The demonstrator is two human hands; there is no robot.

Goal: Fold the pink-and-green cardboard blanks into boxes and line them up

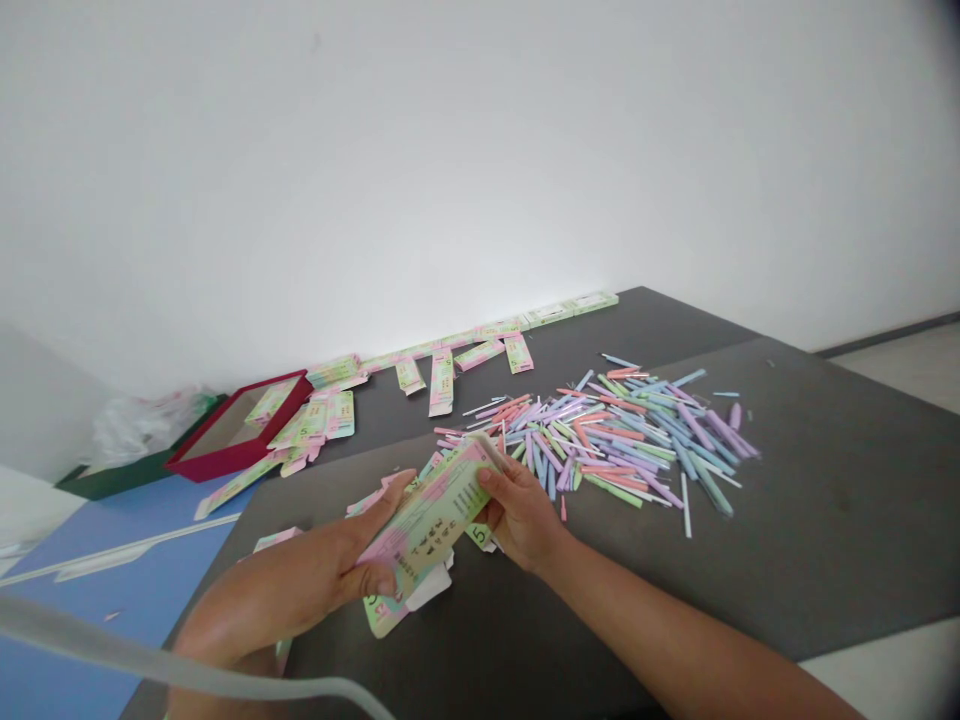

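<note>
A long, flat carton (431,520), printed in pink and green, is held between my two hands above the table. My left hand (364,555) wraps around its near lower end, with the thumb on the printed face. At the far upper end, my right hand (521,505) pinches the edge near an end flap. Beneath them lie more printed cartons (386,612), partly hidden by my hands. To the right of my right hand spreads a loose heap of pastel pens (600,435) in purple, blue, green and coral, with thin white sticks among them.
Along the wall runs a row of cartons (555,313), with several loose ones (442,380) in front. A red box (217,440) and a green tray (124,475) with clear plastic bags (142,425) stand at the left. A pale cable (187,670) crosses the lower left.
</note>
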